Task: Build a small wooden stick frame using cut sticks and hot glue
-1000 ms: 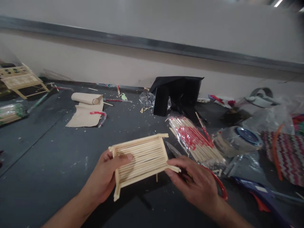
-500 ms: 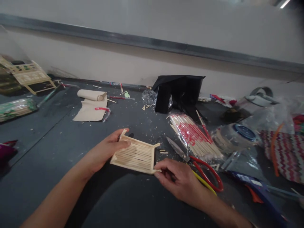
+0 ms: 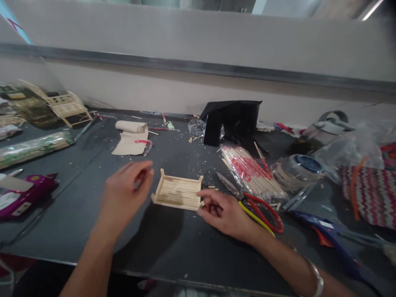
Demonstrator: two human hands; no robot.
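Observation:
A small tray-like piece built of thin wooden sticks [image 3: 178, 190] rests on the dark table, with short posts standing at its corners. My right hand [image 3: 227, 212] pinches its near right corner between thumb and fingers. To the left, apart from the piece, my left hand [image 3: 125, 192] is raised over the table, slightly blurred. Its fingers are loosely curled, a gap shows between them and the thumb, and nothing is visible in it. Just right of my right hand lie scissors [image 3: 262, 212] with red and yellow handles.
Behind the scissors is a plastic pack of sticks [image 3: 250, 171]. A clear jar [image 3: 298, 169] and a blue glue gun [image 3: 331, 235] are at the right. Brown paper [image 3: 131, 142] and a black folded sheet [image 3: 232, 117] lie farther back. A purple device [image 3: 29, 194] sits left.
My left hand has let go of the stick piece and moved left. The piece has turned to lie flatter on the table, with my right hand still at its right corner. The view has shifted.

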